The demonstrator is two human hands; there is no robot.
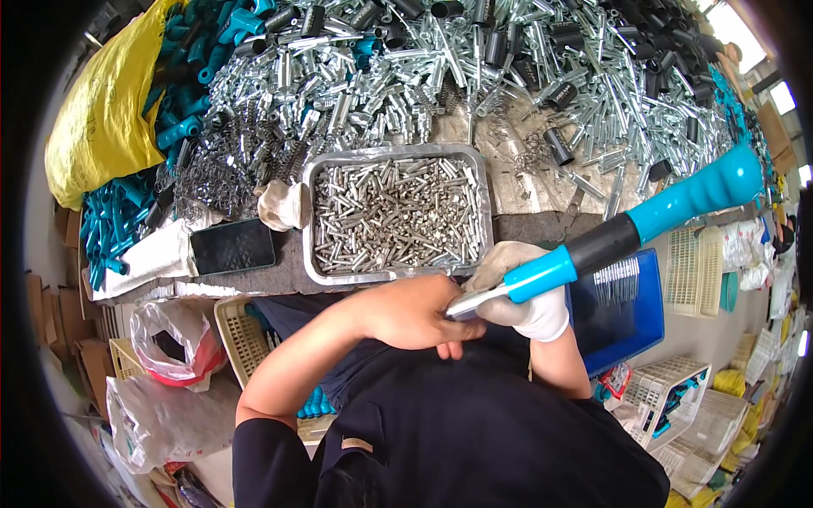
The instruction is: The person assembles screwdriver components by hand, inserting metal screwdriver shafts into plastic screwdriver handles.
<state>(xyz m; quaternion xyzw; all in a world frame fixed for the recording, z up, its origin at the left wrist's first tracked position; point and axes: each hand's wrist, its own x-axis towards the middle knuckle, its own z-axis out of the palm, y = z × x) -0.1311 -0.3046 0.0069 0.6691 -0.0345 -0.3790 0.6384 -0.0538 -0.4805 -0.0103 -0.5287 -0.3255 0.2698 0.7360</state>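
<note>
A long hand tool (603, 245) with a bright blue handle, a black band and a metal tip slants across in front of me, its handle up to the right. My right hand (539, 315), in a white glove, is closed round the tool behind its lower blue sleeve. My bare left hand (412, 311) grips the metal tip, and its fingers partly hide that end. Just beyond my hands a metal tray (312, 229) holds a heap of small silvery pins. A crumpled white glove (283, 206) lies against the tray's left side.
Metal rods and tubes (356, 93) pile up across the back of the bench, with springs (229, 165) at left. A phone (233, 246) lies near the front edge. Yellow sack (106, 118) at far left; blue bin (648, 309) right of my right hand; crates below.
</note>
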